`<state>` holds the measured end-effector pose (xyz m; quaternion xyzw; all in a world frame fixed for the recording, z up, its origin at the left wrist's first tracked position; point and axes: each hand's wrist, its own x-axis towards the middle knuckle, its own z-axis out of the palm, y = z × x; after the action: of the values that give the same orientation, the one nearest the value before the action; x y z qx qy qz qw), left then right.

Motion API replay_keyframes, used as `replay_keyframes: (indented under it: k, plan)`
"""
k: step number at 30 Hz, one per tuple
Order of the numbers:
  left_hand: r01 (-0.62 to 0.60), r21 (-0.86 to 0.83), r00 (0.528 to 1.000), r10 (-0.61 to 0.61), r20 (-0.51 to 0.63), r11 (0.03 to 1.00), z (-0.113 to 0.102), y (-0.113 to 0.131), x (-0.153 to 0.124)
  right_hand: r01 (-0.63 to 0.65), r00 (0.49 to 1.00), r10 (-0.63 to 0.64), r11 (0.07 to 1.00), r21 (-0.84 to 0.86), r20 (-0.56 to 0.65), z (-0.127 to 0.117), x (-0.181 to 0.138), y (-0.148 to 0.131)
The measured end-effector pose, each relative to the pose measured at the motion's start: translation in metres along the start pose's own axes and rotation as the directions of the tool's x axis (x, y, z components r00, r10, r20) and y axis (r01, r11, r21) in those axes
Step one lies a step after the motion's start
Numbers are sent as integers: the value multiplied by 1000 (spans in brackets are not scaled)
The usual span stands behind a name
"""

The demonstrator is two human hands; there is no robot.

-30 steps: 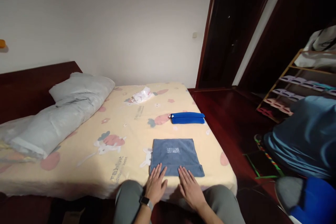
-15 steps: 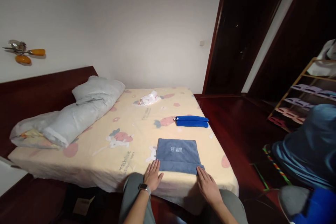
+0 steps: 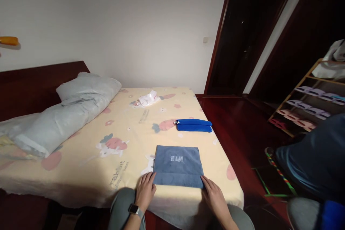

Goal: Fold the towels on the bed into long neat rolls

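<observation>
A grey-blue towel (image 3: pixel 178 165) with the white words "HAPPY LIFE" lies folded flat near the bed's front edge, a folded strip along its near side. My left hand (image 3: pixel 145 190), with a watch on the wrist, has its fingers closed at the towel's near left corner. At the near right corner, the fingers of my right hand (image 3: pixel 214 196) pinch the towel's edge. Beyond the towel lies a rolled or folded bright blue cloth (image 3: pixel 194 125) with a small white tag.
The bed (image 3: pixel 88 172) has a yellow sheet with carrots and rabbits. A grey quilt (image 3: pixel 81 107) is bunched at the left and a crumpled white plastic bag (image 3: pixel 148 99) lies farther back. At right are a slipper rack (image 3: pixel 304 104) and a dark blue covered shape (image 3: pixel 312 158).
My hands have gone from lying flat on the towel's near edge to closing at its corners. The near fold now lies more even with the sides. The view has shifted right.
</observation>
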<state>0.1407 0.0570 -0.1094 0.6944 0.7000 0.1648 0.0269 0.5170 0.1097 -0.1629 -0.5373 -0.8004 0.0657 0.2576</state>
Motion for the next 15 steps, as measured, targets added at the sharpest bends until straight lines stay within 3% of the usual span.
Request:
replay_keyframes:
  k: [5,9,12,15]
  plan:
    - [91,-272,994,-103,-31,958,11,-16,6,-191,980,198,934,303,7,-5,9,7]
    - [167,-591,966,-250,-61,789,20,-21,10,-426,888,447,706,565,111,-4,13,14]
    - [195,-678,950,-308,-48,709,21,-17,15,-490,855,483,632,600,189,-3,14,17]
    - [201,-657,944,-322,-68,727,19,-9,20,-509,845,500,643,572,190,-4,16,16]
